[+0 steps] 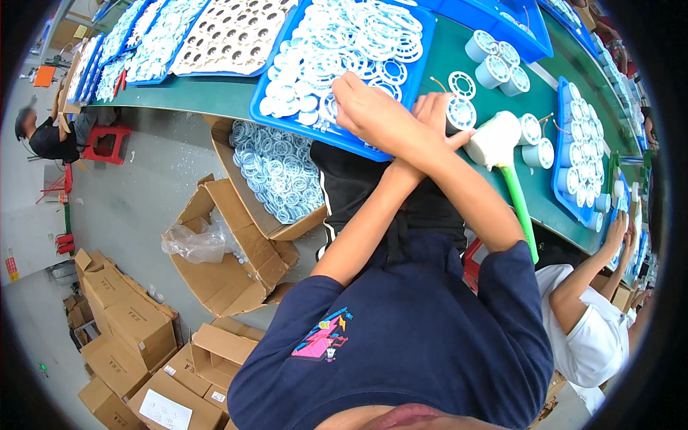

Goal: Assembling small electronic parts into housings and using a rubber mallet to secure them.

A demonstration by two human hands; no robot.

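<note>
My forearms cross, the right one over the left. My right hand [373,113] is at the near right part of a blue tray [256,107] full of pale blue plastic rings [376,36] and small discs [287,97]. Its fingers are pinched down among the parts; what they hold is hidden. My left hand [432,115], just right of the tray, is closed around a short cylinder with a white spoked face [461,113]. Close to its thumb lies a mallet with a white head [496,136] and a green handle [517,204]. A loose spoked ring [462,84] lies beyond the cylinder.
More cylinders [493,72] stand on the green table [446,61], with another tray [566,193] of them at right. Trays of parts line the left. Below the table edge sits a carton of rings [276,172]. A co-worker in white [584,322] works at my right.
</note>
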